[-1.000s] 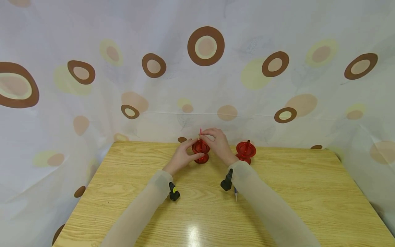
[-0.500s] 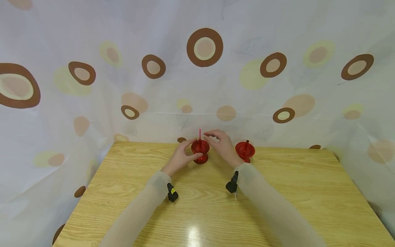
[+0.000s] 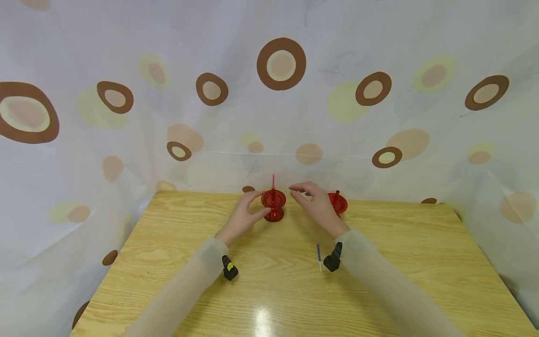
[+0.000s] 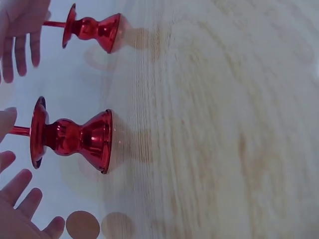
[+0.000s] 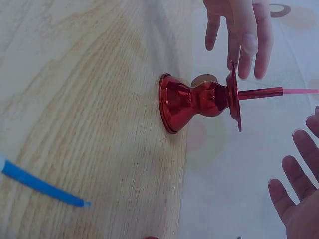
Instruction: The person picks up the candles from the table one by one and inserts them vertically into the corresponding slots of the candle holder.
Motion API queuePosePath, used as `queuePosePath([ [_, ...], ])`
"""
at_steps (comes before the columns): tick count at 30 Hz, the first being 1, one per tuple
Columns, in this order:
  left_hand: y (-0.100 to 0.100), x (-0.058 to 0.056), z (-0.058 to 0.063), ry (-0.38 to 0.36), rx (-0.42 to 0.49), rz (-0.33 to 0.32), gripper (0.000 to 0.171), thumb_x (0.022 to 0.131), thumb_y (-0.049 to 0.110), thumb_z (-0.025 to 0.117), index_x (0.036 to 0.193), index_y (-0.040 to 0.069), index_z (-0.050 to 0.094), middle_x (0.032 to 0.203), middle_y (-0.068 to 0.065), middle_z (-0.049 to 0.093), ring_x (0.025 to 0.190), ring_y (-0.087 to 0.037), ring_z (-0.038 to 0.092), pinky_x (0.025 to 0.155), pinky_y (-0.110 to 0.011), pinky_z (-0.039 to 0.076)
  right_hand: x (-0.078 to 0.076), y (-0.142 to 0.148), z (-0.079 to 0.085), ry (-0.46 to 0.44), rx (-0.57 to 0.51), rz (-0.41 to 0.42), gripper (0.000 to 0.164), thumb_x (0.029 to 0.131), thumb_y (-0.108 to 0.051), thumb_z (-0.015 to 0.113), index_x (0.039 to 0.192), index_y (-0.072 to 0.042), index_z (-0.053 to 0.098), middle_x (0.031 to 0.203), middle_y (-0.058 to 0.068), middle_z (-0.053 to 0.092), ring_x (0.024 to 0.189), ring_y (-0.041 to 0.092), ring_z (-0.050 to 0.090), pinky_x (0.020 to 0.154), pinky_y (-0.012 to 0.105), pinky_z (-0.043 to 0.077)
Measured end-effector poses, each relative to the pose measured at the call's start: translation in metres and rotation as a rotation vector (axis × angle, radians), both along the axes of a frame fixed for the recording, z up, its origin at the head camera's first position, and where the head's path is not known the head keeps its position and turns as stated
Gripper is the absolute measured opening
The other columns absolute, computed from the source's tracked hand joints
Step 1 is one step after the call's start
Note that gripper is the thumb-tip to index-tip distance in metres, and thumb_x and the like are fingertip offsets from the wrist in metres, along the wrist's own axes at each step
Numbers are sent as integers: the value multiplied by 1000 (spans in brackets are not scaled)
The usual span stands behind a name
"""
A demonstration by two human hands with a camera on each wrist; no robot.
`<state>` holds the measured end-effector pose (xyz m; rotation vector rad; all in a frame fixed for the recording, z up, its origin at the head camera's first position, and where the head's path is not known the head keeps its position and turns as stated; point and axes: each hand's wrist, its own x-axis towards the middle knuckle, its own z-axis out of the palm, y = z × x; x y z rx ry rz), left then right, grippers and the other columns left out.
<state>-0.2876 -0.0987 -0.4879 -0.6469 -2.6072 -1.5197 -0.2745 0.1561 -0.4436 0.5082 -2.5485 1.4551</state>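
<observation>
A shiny red candle holder [image 3: 274, 214] stands upright near the table's back edge, with a thin pink candle [image 5: 299, 91] upright in its tube. My left hand [image 3: 241, 216] is at its left side, fingers and thumb spread; whether they touch it I cannot tell. To the right of the holder, my right hand [image 3: 316, 208] is held in the air with relaxed fingers, apart from the candle and holding nothing. Behind that hand, a second red candle holder [image 3: 338, 203] is partly hidden; no candle shows in its tube.
A small blue candle [image 3: 318, 253] with a white end lies on the wooden table [image 3: 269, 290], left of the right wrist's black camera [image 3: 332, 262]. A patterned curtain [image 3: 236, 121] hangs behind the table and at both sides.
My right hand has let go of the pink candle and drawn away to the right. My left hand has eased slightly left from the holder. The blue candle has come into fuller view.
</observation>
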Motion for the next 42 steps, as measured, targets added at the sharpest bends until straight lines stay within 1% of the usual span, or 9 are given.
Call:
queuePosePath([
  [4,-1,7,5,13,1,7,56,98,26,75,148,9,57,151,-12,56,144,-33,46,121,-54,33,10,7,2,-10,12,-6,33,106,-32,64,131,-11,71,133,6,65,124,25,59,108,51,46],
  [8,-3,17,9,17,37,9,54,98,21,75,147,6,57,148,-13,57,140,-37,48,118,-58,36,19,14,5,16,23,2,30,105,-26,66,128,-9,73,128,9,68,121,29,60,106,56,47],
  [12,-3,26,11,25,66,45,49,99,19,74,143,4,59,142,-16,60,129,-40,56,110,-64,43,26,19,4,41,57,-11,27,104,-23,68,125,-9,74,124,7,70,119,27,62,97,48,52],
  [15,-1,33,13,29,68,76,44,100,20,73,139,2,63,138,-16,64,122,-36,61,106,-62,47,32,25,4,70,69,-12,24,103,-22,69,123,-11,75,123,6,71,118,26,62,89,43,55],
  [17,1,39,15,20,67,81,43,99,20,73,137,2,64,134,-15,66,119,-34,63,106,-59,49,37,29,4,91,63,-3,23,102,-20,69,123,-11,76,123,6,71,117,25,62,86,44,56],
  [20,4,46,16,15,62,71,41,99,20,74,134,0,65,128,-15,69,118,-33,64,106,-58,49,45,37,3,115,56,5,22,102,-16,70,122,-11,76,122,7,72,113,25,63,90,46,56],
  [26,9,57,16,28,61,42,35,98,15,75,129,-1,68,118,-19,71,114,-35,65,104,-59,49,55,52,2,132,111,-24,22,102,-15,70,122,-11,76,119,4,72,110,22,63,91,35,55],
  [32,12,65,12,22,20,58,31,98,17,74,125,2,72,124,-12,72,121,-33,64,108,-54,48,62,64,1,118,124,-34,22,102,-15,69,122,-11,76,122,5,71,114,21,61,94,52,55],
  [42,19,73,5,-7,14,20,37,98,21,74,130,3,69,127,-10,70,123,-32,63,109,-55,47,69,83,-5,124,128,-63,21,104,-16,66,122,-12,76,121,2,73,116,19,60,95,26,49],
])
